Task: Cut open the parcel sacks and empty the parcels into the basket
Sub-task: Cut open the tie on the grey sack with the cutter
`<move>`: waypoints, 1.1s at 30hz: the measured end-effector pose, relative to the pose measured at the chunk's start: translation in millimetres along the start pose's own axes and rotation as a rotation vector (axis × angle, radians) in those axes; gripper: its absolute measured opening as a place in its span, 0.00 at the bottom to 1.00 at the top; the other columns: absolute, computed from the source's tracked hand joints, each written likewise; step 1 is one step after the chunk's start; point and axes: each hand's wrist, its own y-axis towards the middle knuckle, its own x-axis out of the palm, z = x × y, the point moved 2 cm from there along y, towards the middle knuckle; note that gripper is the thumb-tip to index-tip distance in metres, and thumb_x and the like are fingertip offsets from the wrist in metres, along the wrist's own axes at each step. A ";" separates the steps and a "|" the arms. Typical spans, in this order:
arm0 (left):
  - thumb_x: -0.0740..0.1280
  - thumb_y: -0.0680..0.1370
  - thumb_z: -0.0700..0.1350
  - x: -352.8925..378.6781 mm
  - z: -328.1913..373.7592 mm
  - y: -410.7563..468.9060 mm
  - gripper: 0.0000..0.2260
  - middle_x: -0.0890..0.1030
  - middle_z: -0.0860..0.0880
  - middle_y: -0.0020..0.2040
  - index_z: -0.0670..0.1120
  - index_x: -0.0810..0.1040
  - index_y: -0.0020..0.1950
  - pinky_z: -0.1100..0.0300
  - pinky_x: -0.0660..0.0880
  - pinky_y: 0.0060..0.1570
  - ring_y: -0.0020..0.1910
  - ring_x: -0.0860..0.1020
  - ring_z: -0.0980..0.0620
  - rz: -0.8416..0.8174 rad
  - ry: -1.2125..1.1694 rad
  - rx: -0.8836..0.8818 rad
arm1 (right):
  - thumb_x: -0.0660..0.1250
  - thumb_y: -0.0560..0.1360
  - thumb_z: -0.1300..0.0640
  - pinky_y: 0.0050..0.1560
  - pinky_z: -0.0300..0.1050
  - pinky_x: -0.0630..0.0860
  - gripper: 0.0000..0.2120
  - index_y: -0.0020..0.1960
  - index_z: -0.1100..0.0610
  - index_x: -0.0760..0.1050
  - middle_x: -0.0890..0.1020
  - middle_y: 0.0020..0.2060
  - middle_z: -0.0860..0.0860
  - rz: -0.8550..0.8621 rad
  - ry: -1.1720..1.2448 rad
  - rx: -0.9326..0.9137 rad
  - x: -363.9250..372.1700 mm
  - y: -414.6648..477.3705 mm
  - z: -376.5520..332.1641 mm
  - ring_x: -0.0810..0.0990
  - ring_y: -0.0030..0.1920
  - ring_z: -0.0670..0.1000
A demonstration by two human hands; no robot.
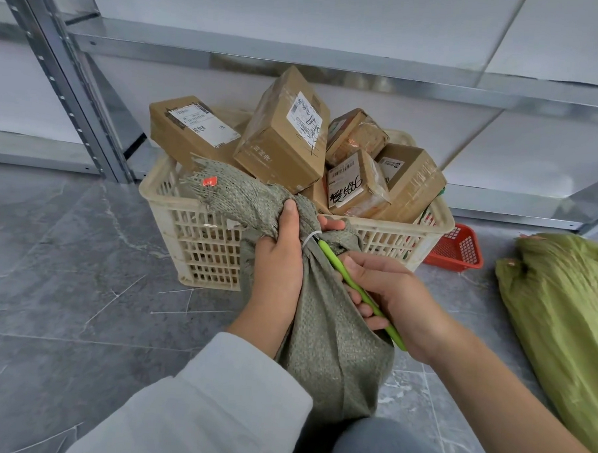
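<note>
One wide head-worn camera looks forward and down, close above the left hand and right hand, toward the basket on the floor.

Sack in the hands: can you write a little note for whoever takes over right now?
Left hand grips the grey-green sack at its tied neck, in front of the basket.
Right hand holds the green cutter, tip at the white tie.
Done: boxes already piled in the basket.
Left: cut this tie and tip the sack out; then probably the green sack lying on the floor at right.
</note>
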 end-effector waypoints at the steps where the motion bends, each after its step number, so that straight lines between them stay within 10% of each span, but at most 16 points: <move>1: 0.58 0.80 0.60 1.3 -0.8 -0.2 0.25 0.83 0.58 0.31 0.50 0.80 0.30 0.74 0.69 0.23 0.26 0.79 0.64 -0.049 -0.010 0.022 | 0.64 0.74 0.53 0.18 0.33 0.57 0.11 0.34 0.54 0.75 0.69 0.27 0.49 0.000 -0.001 -0.002 1.0 0.8 0.1 0.63 0.24 0.45; 11: 0.56 0.71 0.73 0.4 -4.3 1.5 0.33 0.85 0.43 0.44 0.46 0.83 0.50 0.50 0.78 0.49 0.43 0.83 0.47 0.032 0.003 -0.003 | 0.60 0.81 0.56 0.18 0.34 0.60 0.13 0.40 0.57 0.76 0.71 0.27 0.48 0.115 -0.097 -0.008 5.1 -0.1 -3.2 0.65 0.23 0.44; 17: 0.58 0.74 0.70 -1.2 -4.3 1.6 0.29 0.84 0.46 0.42 0.45 0.82 0.47 0.51 0.78 0.44 0.40 0.82 0.52 0.062 0.068 0.036 | 0.61 0.78 0.56 0.18 0.33 0.60 0.10 0.40 0.58 0.74 0.69 0.28 0.49 -0.016 0.095 0.017 4.1 -8.3 5.2 0.63 0.23 0.44; 20: 0.62 0.76 0.64 -2.9 -0.4 0.0 0.18 0.76 0.55 0.33 0.51 0.73 0.37 0.67 0.68 0.29 0.27 0.75 0.66 0.175 0.004 0.081 | 0.60 0.79 0.56 0.18 0.32 0.59 0.11 0.40 0.58 0.74 0.67 0.28 0.50 -0.074 0.171 0.014 7.0 -9.7 10.0 0.62 0.23 0.44; 27: 0.65 0.75 0.64 2.7 -8.8 5.4 0.21 0.83 0.51 0.38 0.45 0.78 0.43 0.62 0.72 0.35 0.39 0.82 0.53 0.101 -0.012 0.002 | 0.60 0.79 0.56 0.17 0.33 0.56 0.10 0.41 0.59 0.72 0.67 0.29 0.51 -0.028 0.264 0.006 17.6 -5.2 16.6 0.61 0.22 0.44; 33: 0.68 0.75 0.59 7.1 -10.0 4.7 0.19 0.76 0.52 0.27 0.46 0.71 0.35 0.72 0.66 0.19 0.19 0.73 0.63 0.191 -0.018 0.009 | 0.57 0.81 0.57 0.16 0.32 0.55 0.12 0.41 0.60 0.72 0.68 0.27 0.50 0.018 0.267 0.050 18.4 -2.1 15.0 0.61 0.21 0.43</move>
